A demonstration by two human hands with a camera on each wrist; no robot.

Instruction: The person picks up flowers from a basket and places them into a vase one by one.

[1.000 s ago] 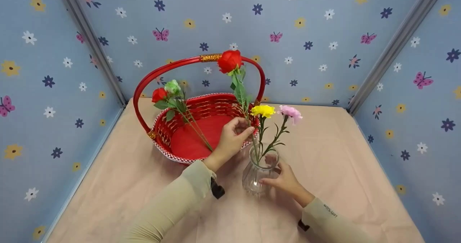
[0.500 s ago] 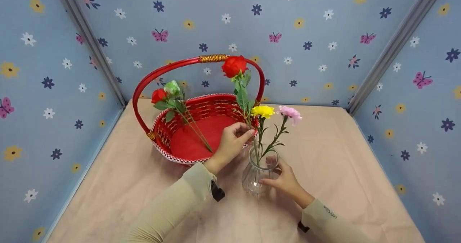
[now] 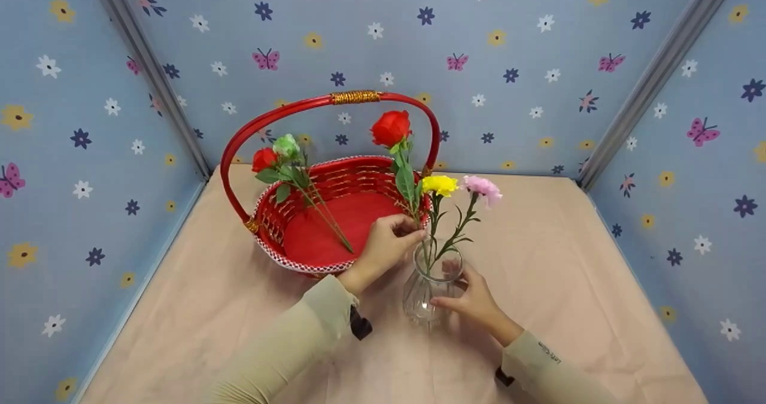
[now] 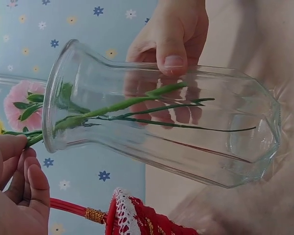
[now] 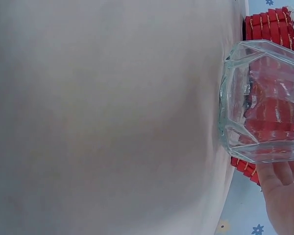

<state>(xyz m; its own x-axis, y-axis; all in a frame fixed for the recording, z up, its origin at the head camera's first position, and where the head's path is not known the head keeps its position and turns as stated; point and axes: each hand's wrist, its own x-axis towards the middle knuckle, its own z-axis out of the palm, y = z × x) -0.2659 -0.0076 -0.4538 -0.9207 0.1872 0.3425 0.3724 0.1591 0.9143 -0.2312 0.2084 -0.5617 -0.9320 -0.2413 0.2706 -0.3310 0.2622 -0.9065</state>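
Note:
In the head view my left hand [image 3: 386, 245] pinches the stem of an artificial red rose [image 3: 391, 127], just above the vase mouth. My right hand [image 3: 476, 302] grips the side of a clear glass vase [image 3: 422, 305], thumb in front and fingers behind. A yellow carnation [image 3: 440, 185] and a pink carnation [image 3: 482, 190] stand in the vase, leaning apart. The left wrist view shows the thick green rose stem [image 4: 127, 104] reaching inside the glass beside thinner carnation stems. The vase's faceted base [image 5: 235, 103] is close to the tablecloth in the right wrist view.
Behind and left of the vase is a red woven basket [image 3: 359, 224] with a tall arched handle [image 3: 263, 117]. A smaller red rose [image 3: 264, 159] and a pale green flower [image 3: 287, 146] lean in it. Flower-patterned panels [image 3: 538, 51] enclose the table's back and sides.
The red rose has moved down, its stem sliding deeper into the vase, and my left hand has lowered with it toward the rim. The right hand and vase have stayed in place.

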